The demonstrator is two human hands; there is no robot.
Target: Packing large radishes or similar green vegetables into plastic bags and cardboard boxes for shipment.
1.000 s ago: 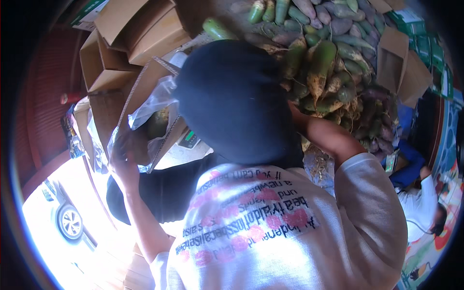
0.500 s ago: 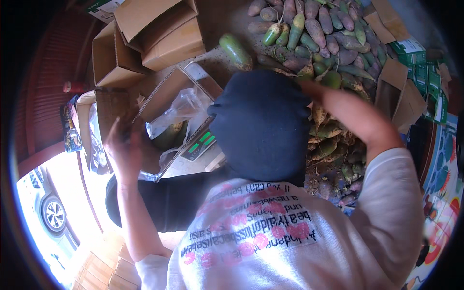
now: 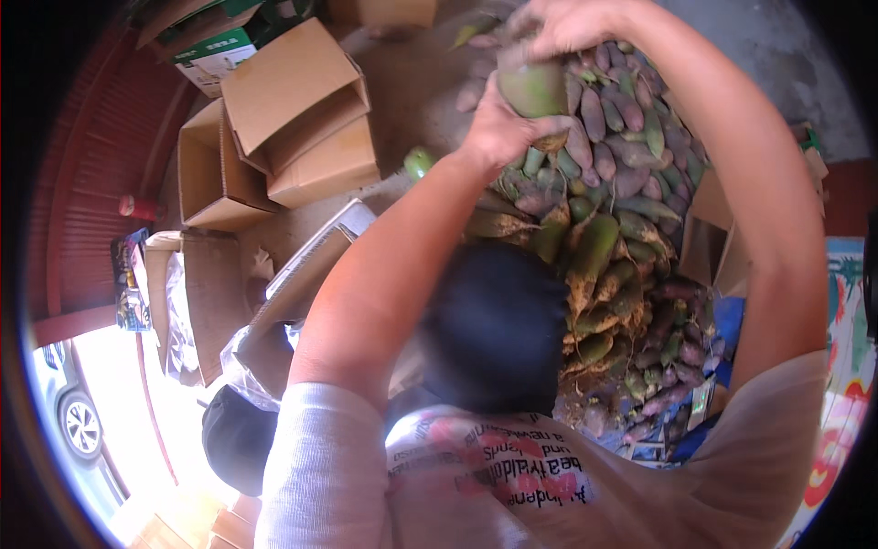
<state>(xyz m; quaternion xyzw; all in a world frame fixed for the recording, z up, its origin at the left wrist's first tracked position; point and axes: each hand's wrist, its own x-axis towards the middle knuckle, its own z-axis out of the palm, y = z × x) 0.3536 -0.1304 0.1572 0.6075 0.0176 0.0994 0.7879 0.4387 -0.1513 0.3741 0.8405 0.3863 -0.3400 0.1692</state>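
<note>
My left hand is wrapped around a thick green radish, lifted above the far part of the radish pile. At the radish's upper end, my right hand is bent over it, its fingers smeared by motion; whether they grip cannot be told. Below and to the right spreads the pile of purple and green radishes. Larger green radishes with dry, brownish leaf ends lie nearer me. A single green radish lies apart on the floor, left of the pile.
Empty-looking cardboard boxes stand at the far left. A nearer open carton with clear plastic is partly covered by my left arm. Another carton stands right of the pile. My dark-clothed knee blocks the middle.
My left hand has gone from the near carton to the far pile and now holds a green radish. My right hand has moved from the pile up beside it. The view has shifted.
</note>
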